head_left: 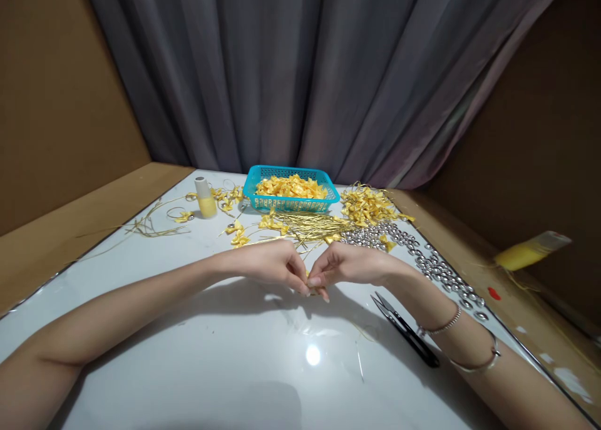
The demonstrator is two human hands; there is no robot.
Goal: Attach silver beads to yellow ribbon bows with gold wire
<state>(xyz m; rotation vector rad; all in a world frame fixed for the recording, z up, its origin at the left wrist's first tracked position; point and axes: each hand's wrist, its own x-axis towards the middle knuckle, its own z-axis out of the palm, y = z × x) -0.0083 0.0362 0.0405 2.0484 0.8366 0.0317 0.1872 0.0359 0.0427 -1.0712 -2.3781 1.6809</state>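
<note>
My left hand (pixel 279 266) and my right hand (pixel 345 264) meet over the middle of the white table, fingertips touching. Both pinch a small yellow ribbon piece (pixel 308 273), mostly hidden by the fingers; only a bit of yellow shows. Just beyond the hands lie a bundle of gold cords (pixel 312 225) and loose yellow bows (pixel 238 236). A needle (pixel 360 362) with pale thread lies on the table in front of my right hand. Black-handled thread snips (pixel 407 331) rest below my right forearm, blades pointing toward the hands.
A blue basket (pixel 291 204) full of yellow bows stands at the back. To its right are a heap of corded bows (pixel 369 204) and many silver domed buttons (pixel 439 270). A yellow thread spool (pixel 205 198) stands at left; another spool (pixel 530 251) is at far right.
</note>
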